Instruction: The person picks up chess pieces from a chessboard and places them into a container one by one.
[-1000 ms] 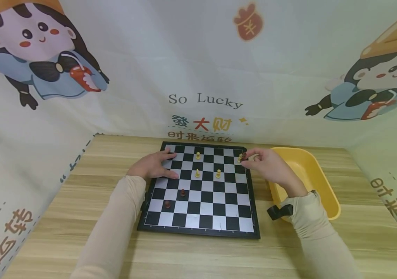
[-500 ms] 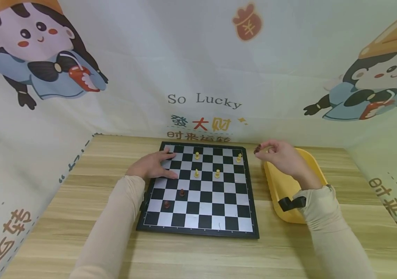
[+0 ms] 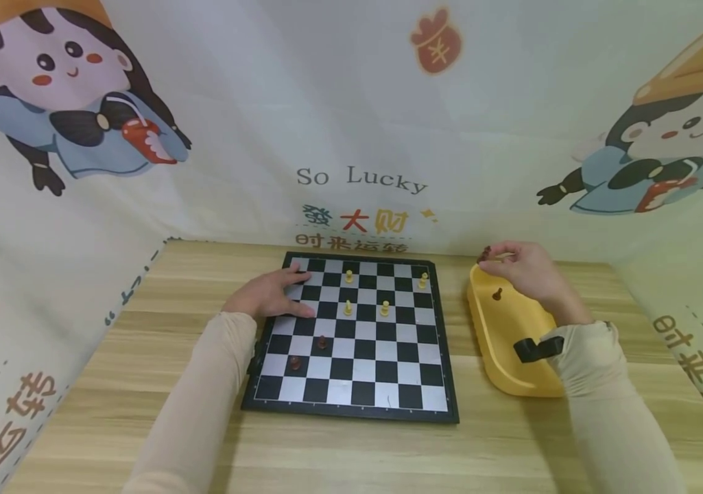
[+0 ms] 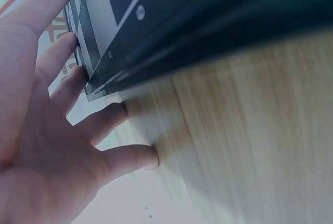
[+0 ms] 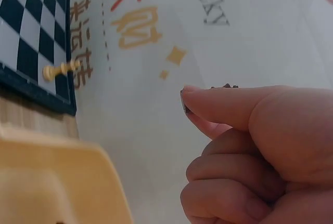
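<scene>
My left hand [image 3: 269, 293] rests with spread fingers on the left edge of a black-and-white chessboard [image 3: 353, 414]. In the left wrist view, its straight fingers [image 4: 132, 156] reach past the board's dark rim. Between thumb and forefinger, my right hand [image 3: 527, 273] pinches a dark brown chess piece [image 3: 484, 254] above the far end of a yellow tray [image 3: 481, 357]. Most of that piece hides behind the thumb in the right wrist view. A second dark chess piece [image 3: 497, 293] lies inside the tray.
Several pale yellow chess pieces stand on the far half of the board, one rook-like piece [image 3: 423, 280] near its far right corner. Two dark red pieces, including a pawn [image 3: 295, 363], stand toward the near left. A printed cloth [image 3: 487, 158] rises behind the wooden table [image 3: 351, 456].
My right hand has moved right, from the board's far right corner to over the tray, carrying the dark chess piece. The tray's inner dark piece has come into sight. My left hand stays put.
</scene>
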`<state>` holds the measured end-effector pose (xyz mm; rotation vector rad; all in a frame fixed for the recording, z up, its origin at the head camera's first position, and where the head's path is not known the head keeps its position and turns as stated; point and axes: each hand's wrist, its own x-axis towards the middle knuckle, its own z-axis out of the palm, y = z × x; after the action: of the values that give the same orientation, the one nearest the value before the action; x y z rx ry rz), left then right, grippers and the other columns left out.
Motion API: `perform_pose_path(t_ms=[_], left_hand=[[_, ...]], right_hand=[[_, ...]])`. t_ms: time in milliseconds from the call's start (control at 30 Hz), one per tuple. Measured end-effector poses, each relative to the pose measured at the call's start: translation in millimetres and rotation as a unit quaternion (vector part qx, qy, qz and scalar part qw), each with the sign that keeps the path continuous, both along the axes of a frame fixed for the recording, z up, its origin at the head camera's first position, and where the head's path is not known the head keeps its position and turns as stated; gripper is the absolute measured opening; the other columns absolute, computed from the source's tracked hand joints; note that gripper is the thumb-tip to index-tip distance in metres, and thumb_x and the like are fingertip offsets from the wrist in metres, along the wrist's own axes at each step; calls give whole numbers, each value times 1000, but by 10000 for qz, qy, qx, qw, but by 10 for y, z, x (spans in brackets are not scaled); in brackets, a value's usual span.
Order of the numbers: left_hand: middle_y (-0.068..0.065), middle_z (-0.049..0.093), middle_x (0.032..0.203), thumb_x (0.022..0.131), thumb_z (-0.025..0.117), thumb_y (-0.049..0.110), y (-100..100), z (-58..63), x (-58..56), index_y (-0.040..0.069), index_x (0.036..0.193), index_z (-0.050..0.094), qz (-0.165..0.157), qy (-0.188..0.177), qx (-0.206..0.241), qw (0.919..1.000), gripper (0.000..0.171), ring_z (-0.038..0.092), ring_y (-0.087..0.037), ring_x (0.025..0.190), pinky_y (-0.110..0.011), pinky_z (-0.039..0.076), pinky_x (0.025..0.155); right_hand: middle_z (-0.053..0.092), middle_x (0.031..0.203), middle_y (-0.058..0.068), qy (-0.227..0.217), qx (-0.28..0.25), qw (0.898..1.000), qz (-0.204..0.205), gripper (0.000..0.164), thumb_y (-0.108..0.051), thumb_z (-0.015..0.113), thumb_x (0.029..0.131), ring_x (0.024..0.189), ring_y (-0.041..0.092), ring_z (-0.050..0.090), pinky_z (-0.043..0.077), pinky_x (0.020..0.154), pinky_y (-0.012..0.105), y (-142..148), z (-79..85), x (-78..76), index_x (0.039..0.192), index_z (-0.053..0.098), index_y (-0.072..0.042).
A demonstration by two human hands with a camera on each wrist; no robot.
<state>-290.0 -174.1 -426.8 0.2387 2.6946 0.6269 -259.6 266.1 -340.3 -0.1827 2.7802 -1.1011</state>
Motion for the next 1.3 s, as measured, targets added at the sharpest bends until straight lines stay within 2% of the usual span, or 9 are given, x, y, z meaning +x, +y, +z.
perform_pose_path(t_ms=[200, 300, 367, 500, 667, 833, 1000, 1167, 1300], left_hand=[[-4, 11, 174, 81, 81, 55, -9, 2, -19, 25, 159, 37, 21, 35, -37, 10000, 94, 13, -38, 160, -58, 22, 128], [-2, 11, 174, 81, 81, 55, -5, -7, -23, 26, 159, 37, 19, 19, -39, 10000, 94, 13, -37, 161, -58, 23, 128], [-2, 11, 174, 81, 81, 55, 2, -18, -26, 26, 159, 37, 9, -3, -30, 10000, 94, 13, -36, 161, -57, 23, 128], [-2, 12, 174, 81, 81, 54, 11, -29, -25, 26, 159, 37, 9, -26, -16, 10000, 94, 13, -36, 161, -57, 23, 128], [-2, 12, 174, 81, 81, 54, 5, -31, -24, 26, 159, 37, 26, -3, -22, 10000, 94, 13, -36, 161, -57, 23, 128], [-2, 12, 174, 81, 82, 53, 9, -18, -9, 26, 159, 38, 52, -20, 28, 10000, 94, 13, -36, 161, -57, 23, 128], [-2, 13, 174, 81, 82, 53, 12, -14, 6, 25, 159, 38, 96, -42, 46, 9999, 94, 14, -37, 160, -57, 23, 128], [-2, 13, 174, 81, 82, 52, 5, -3, 6, 25, 159, 38, 84, -9, 26, 10000, 93, 14, -36, 161, -57, 23, 128], [-2, 13, 174, 81, 82, 52, -2, 2, 4, 26, 159, 38, 88, 15, 26, 10000, 93, 14, -36, 161, -56, 23, 128]], right_hand=[[63, 119, 14, -154, -90, 9996, -219, 43, -35, 61, 101, 79, 10, 52, 45, 63, 24, 157, -82, -56, 127, 59, 0], [61, 90, -1, -401, -240, 9982, -375, 47, -35, 61, 102, 62, 6, 45, 41, 56, 24, 241, -117, -67, 132, 55, 0], [51, 71, -11, -564, -377, 9966, -460, 47, -34, 60, 102, 51, 4, 38, 38, 51, 23, 287, -141, -71, 134, 52, 0], [36, 55, -17, -776, -656, 9935, -507, 45, -30, 59, 103, 45, 2, 32, 34, 48, 22, 349, -182, -67, 133, 50, 2], [55, 88, -6, -918, -918, 9899, -566, 45, -26, 56, 105, 48, 2, 32, 35, 49, 21, 389, -257, -65, 135, 47, 5], [51, 125, 11, -970, -1128, 9863, -712, 43, -24, 53, 106, 47, 1, 29, 33, 48, 19, 435, -379, -106, 135, 44, 6], [49, 141, 21, -848, -1112, 9865, -857, 39, -23, 53, 106, 46, 0, 29, 34, 49, 19, 460, -490, -152, 133, 47, 6], [47, 144, 25, -832, -991, 9875, -898, 42, -21, 52, 106, 45, 0, 29, 34, 48, 21, 468, -545, -167, 135, 47, 8], [55, 129, 19, -837, -934, 9881, -891, 43, -19, 52, 106, 44, 0, 30, 34, 46, 21, 464, -559, -164, 138, 45, 9]])
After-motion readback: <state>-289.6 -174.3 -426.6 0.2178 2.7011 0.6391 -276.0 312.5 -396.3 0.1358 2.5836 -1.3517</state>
